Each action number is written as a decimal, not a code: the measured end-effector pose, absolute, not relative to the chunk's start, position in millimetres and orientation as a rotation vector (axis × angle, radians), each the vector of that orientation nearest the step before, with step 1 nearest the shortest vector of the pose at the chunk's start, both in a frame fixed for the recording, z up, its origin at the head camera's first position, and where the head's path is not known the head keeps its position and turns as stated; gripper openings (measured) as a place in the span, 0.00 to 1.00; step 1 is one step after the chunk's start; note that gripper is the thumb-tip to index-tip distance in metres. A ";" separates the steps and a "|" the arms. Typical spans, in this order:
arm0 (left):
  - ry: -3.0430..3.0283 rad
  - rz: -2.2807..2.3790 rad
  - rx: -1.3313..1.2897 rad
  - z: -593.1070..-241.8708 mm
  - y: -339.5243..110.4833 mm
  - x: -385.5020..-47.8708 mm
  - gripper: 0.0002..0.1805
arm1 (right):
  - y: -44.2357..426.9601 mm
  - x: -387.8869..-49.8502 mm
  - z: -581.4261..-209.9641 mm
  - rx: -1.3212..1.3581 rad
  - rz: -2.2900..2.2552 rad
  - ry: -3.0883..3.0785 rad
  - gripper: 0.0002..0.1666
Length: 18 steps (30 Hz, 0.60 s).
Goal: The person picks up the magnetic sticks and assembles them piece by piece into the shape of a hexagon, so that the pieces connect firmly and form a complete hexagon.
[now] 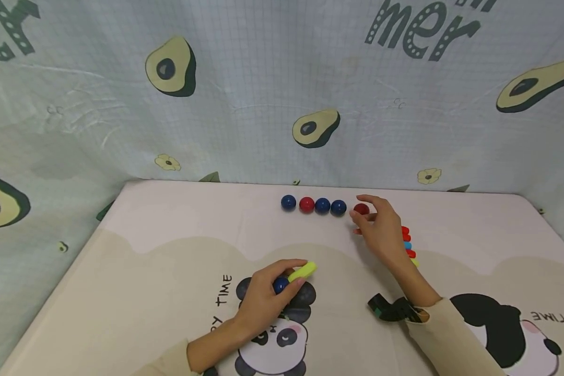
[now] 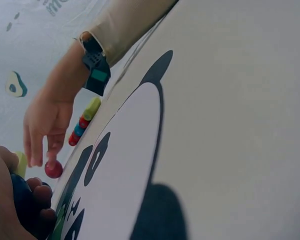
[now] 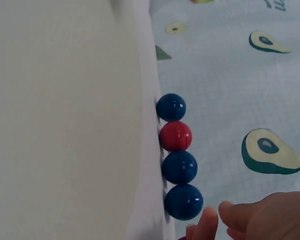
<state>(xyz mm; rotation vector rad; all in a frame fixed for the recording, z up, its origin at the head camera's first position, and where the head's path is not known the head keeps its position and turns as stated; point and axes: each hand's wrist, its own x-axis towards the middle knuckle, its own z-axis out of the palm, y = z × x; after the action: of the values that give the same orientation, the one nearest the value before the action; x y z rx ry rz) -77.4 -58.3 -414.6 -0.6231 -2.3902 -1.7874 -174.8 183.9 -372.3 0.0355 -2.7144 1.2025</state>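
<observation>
My left hand [image 1: 268, 297] holds a dark blue ball [image 1: 280, 284] and a short yellow-green rod [image 1: 307, 270] together above the printed panda; in the left wrist view its fingers curl over the blue ball [image 2: 22, 197]. Farther back, my right hand [image 1: 380, 227] has thumb and fingers around a red ball [image 1: 361, 209] at the right end of a row. To its left stand a blue ball [image 1: 338, 208], another blue ball [image 1: 322, 206], a red ball [image 1: 306, 204] and a blue ball [image 1: 289, 202]. The right wrist view mostly hides the gripped ball behind the fingers.
Behind my right wrist lies a line of short coloured rods [image 1: 408, 245], red, blue and yellow-green, partly covered. A printed cloth covers the table [image 1: 169, 292]. The row stands near its back edge, before a hanging avocado-print sheet [image 1: 244, 78].
</observation>
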 end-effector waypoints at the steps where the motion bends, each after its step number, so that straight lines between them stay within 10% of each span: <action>1: -2.391 -1.784 -0.627 -414.7 -58.3 -77.5 0.16 | 184.1 -175.6 -373.1 0.029 1.182 -2.727 0.27; 18: -2.396 -1.790 -0.638 -416.3 -58.3 -77.6 0.16 | 185.8 -174.5 -383.5 0.049 1.108 -2.789 0.25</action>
<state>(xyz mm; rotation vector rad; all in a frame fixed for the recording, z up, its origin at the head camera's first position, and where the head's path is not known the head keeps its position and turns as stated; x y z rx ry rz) -77.6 -58.3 -416.3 -0.6375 -2.3956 -1.7896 -174.5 185.8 -383.5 0.0494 -2.7893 1.1080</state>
